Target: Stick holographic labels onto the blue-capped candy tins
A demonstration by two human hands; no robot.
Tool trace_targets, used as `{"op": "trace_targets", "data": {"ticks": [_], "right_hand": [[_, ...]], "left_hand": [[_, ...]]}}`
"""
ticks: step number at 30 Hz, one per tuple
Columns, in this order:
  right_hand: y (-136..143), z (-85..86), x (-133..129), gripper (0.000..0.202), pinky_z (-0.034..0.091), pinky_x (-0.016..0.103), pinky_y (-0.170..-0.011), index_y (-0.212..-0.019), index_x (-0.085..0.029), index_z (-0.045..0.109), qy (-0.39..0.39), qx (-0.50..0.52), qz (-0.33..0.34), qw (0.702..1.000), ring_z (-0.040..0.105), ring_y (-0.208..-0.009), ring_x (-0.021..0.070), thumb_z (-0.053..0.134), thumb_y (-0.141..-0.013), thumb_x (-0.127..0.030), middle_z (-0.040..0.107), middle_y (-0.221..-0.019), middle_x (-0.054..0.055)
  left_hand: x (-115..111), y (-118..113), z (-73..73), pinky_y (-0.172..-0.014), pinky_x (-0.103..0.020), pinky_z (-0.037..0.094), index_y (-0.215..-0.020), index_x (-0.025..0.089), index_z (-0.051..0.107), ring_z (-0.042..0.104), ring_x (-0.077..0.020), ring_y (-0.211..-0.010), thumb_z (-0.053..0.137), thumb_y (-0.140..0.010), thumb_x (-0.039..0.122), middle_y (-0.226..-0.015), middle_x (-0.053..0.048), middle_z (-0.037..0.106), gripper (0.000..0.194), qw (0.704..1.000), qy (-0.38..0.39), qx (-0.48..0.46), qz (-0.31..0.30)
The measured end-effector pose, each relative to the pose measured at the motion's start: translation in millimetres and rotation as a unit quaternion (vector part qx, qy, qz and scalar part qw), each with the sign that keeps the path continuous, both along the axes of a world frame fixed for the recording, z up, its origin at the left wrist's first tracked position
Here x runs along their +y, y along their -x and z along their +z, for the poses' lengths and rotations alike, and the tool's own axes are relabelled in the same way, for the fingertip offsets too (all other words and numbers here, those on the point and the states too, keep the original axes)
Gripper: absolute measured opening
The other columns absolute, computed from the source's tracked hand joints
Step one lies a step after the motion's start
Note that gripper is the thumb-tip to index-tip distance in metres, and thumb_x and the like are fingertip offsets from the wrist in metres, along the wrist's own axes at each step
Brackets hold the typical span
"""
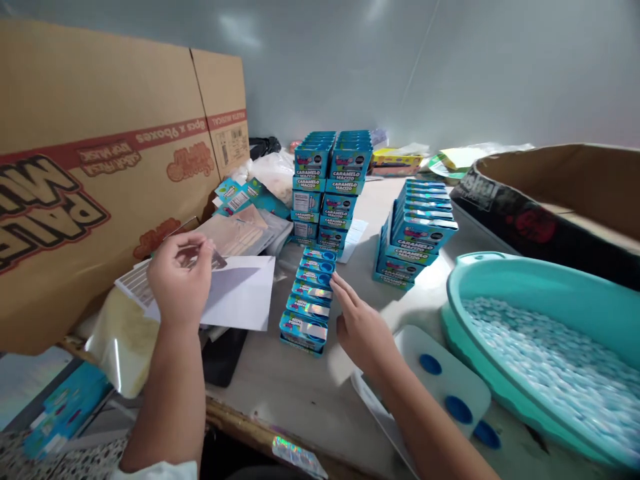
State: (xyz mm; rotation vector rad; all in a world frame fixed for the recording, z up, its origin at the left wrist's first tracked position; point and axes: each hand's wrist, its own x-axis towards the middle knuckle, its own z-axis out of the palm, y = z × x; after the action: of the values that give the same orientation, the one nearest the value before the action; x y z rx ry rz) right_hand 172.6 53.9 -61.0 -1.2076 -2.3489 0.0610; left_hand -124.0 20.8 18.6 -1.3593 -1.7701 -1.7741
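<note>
My left hand is raised over white paper sheets, its thumb and fingers pinched together. A small dark, thin piece shows at its fingertips, too unclear to name. My right hand has its fingers stretched out, and their tips touch the right side of a row of small blue candy boxes. The row runs away from me on the table. Shiny silvery strips lie across the tops of the nearer boxes, while round blue spots show on the farther ones.
Stacked blue candy boxes stand behind the row, with another stack to the right. A turquoise tub holds pale blue candies. Beside it lies a white tray with blue round caps. A large cardboard box rises at left.
</note>
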Motion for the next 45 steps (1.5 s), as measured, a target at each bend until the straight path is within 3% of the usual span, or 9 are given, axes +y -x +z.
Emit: {"op": "trace_targets", "data": {"ticks": [6, 15, 19, 21, 23, 29, 31, 35, 45], "right_hand": [[-4, -3.1, 3, 0.073, 0.062, 0.035, -0.079, -0.151, -0.020, 0.046, -0.011, 0.017, 0.006, 1.000, 0.073, -0.106, 0.0250, 0.042, -0.080, -0.001, 0.048, -0.156, 0.009], [-2, -12.4, 4, 0.077, 0.060, 0.045, -0.095, -0.156, -0.022, 0.039, 0.005, 0.063, 0.015, 0.998, 0.065, -0.123, 0.0282, 0.040, -0.082, -0.003, 0.044, -0.159, 0.010], [-3, -8.5, 6, 0.068, 0.058, 0.049, -0.097, -0.149, -0.022, 0.050, 0.033, 0.106, 0.017, 0.994, 0.062, -0.125, 0.0295, 0.041, -0.083, -0.006, 0.048, -0.156, 0.011], [-3, -4.7, 6, 0.059, 0.056, 0.049, -0.101, -0.141, -0.021, 0.058, 0.044, 0.178, 0.015, 0.983, 0.061, -0.127, 0.0290, 0.041, -0.086, -0.009, 0.055, -0.150, 0.012], [-3, -0.3, 6, 0.049, 0.056, 0.047, -0.099, -0.132, -0.021, 0.064, 0.064, 0.285, 0.018, 0.956, 0.065, -0.119, 0.0264, 0.043, -0.088, -0.013, 0.065, -0.136, 0.013], [-11, 16.5, 8, 0.039, 0.058, 0.040, -0.087, -0.120, -0.021, 0.068, 0.187, 0.501, 0.008, 0.845, 0.072, -0.098, 0.0229, 0.049, -0.097, -0.046, 0.074, -0.117, 0.012], [-10, 25.0, 9, 0.047, 0.057, 0.041, -0.091, -0.124, -0.021, 0.067, 0.205, 0.497, 0.025, 0.843, 0.070, -0.102, 0.0231, 0.055, -0.094, -0.055, 0.072, -0.121, 0.012], [0, 45.8, 20, 0.058, 0.057, 0.039, -0.089, -0.124, -0.020, 0.067, 0.259, 0.479, 0.056, 0.837, 0.070, -0.098, 0.0230, 0.062, -0.086, -0.064, 0.076, -0.106, 0.009], [17, 54.4, 37, 0.060, 0.057, 0.041, -0.089, -0.113, -0.018, 0.072, 0.237, 0.468, 0.035, 0.851, 0.070, -0.100, 0.0274, 0.064, -0.082, -0.069, 0.075, -0.111, 0.011]], "left_hand": [[4, 23, 32.0, -0.073, -0.028, 0.059, -0.095, 0.019, 0.069, 0.071, -0.0167, -0.073, 0.067, -0.079, 0.022, -0.083, -0.003, 0.073, 0.017, 0.991, 0.132, -0.012, 0.012], [2, 46, 109.8, -0.087, -0.047, 0.057, -0.093, 0.015, 0.071, 0.068, -0.0222, -0.080, 0.064, -0.077, 0.009, -0.086, -0.004, 0.072, 0.019, 0.965, 0.104, 0.173, 0.166], [-7, 19, 121.4, -0.083, -0.044, 0.059, -0.098, 0.016, 0.070, 0.070, -0.0227, -0.082, 0.065, -0.080, 0.015, -0.092, -0.004, 0.072, 0.019, 0.976, 0.055, 0.188, 0.091], [-13, -15, 113.0, -0.072, -0.035, 0.059, -0.101, 0.019, 0.067, 0.072, -0.0196, -0.078, 0.069, -0.081, 0.024, -0.092, -0.002, 0.071, 0.021, 0.992, -0.050, 0.114, -0.011], [-12, -54, 93.4, -0.067, -0.028, 0.058, -0.101, 0.021, 0.064, 0.072, -0.0161, -0.075, 0.075, -0.077, 0.028, -0.086, 0.000, 0.071, 0.027, 0.983, -0.027, 0.016, -0.180], [36, -123, 13.1, -0.073, -0.031, 0.059, -0.098, 0.020, 0.060, 0.073, -0.0185, -0.077, 0.085, -0.064, 0.038, -0.083, -0.001, 0.069, 0.046, 0.818, 0.152, -0.311, -0.459], [50, -128, -2.1, -0.077, -0.034, 0.060, -0.102, 0.020, 0.059, 0.073, -0.0190, -0.081, 0.088, -0.061, 0.040, -0.087, -0.001, 0.068, 0.054, 0.774, 0.180, -0.362, -0.488], [60, -132, -9.9, -0.078, -0.033, 0.060, -0.097, 0.020, 0.058, 0.070, -0.0165, -0.080, 0.090, -0.060, 0.038, -0.087, 0.000, 0.067, 0.053, 0.758, 0.196, -0.364, -0.505], [75, -130, -16.3, -0.075, -0.031, 0.058, -0.080, 0.022, 0.046, 0.067, -0.0144, -0.073, 0.091, -0.051, 0.036, -0.077, 0.003, 0.065, 0.056, 0.813, 0.126, -0.379, -0.424]]}}
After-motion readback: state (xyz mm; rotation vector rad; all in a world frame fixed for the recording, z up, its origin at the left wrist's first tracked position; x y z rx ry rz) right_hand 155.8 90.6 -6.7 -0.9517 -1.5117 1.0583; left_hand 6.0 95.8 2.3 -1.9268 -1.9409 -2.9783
